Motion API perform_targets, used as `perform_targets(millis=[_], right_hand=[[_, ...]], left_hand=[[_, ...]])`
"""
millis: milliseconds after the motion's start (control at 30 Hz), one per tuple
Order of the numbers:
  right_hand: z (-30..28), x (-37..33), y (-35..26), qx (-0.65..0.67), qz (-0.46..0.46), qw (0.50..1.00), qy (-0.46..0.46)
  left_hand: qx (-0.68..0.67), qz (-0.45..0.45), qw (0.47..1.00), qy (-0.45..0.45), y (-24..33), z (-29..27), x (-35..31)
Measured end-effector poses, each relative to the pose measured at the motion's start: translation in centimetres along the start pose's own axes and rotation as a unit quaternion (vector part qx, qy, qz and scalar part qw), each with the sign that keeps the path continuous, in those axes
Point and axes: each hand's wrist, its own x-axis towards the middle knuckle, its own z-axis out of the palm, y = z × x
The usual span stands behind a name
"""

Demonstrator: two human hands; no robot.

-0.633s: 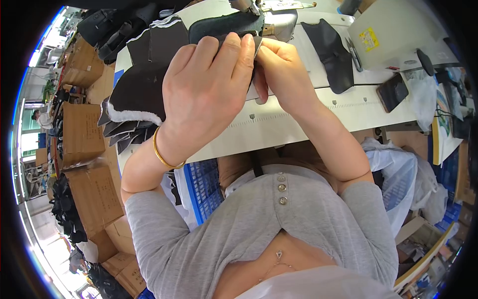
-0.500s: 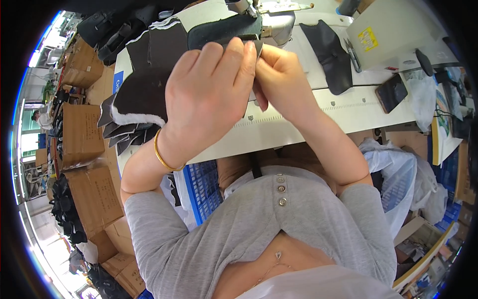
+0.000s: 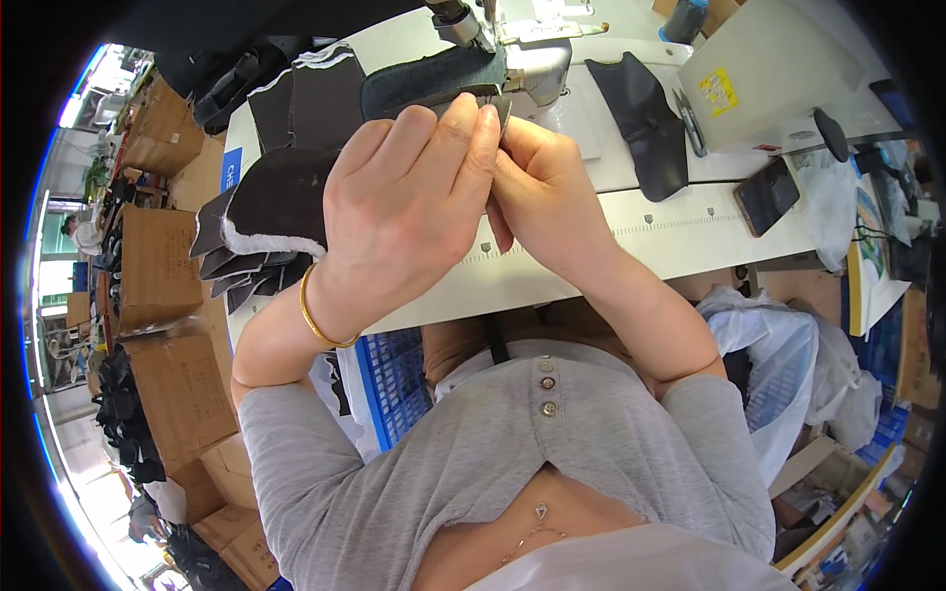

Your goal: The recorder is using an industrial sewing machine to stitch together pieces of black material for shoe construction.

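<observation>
My left hand (image 3: 409, 202), with a gold bangle at its wrist, and my right hand (image 3: 550, 192) meet above the white table. Their fingertips pinch the edge of a dark leather piece (image 3: 504, 104); most of that piece is hidden behind my fingers. Just beyond stands a sewing machine (image 3: 537, 71), with a dark green padded piece (image 3: 419, 84) lying beside its needle area. By my left wrist rests a stack of dark brown leather pieces (image 3: 278, 192) with white fluffy edges.
Right of the machine lie a black leather piece (image 3: 645, 123), small snips (image 3: 690, 123) and a phone (image 3: 767, 197). A pale machine housing (image 3: 759, 74) rises behind them. Cardboard boxes (image 3: 158, 266) line the left; a blue basket (image 3: 394, 379) sits under the table.
Both hands stay closed on the leather piece and have shifted only slightly. The whole view has moved a little, showing more of the sewing machine.
</observation>
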Motion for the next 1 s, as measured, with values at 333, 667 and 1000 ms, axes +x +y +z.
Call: perform_targets(millis=[333, 667, 1000], right_hand=[[-0.3, -0.4, -0.4, -0.004, 0.011, 1.000, 0.005], [-0.9, -0.7, -0.2, -0.007, 0.005, 1.000, 0.007], [-1.1, -0.1, -0.5, -0.015, 0.006, 1.000, 0.006]], left_hand=[[-0.008, -0.031, 0.999, 0.006, 0.8, 0.6, 0.1], [-0.019, -0.048, 0.999, 0.007, 1.5, 1.0, 0.5], [-0.019, -0.052, 0.998, 0.012, 0.9, 1.2, 0.9]])
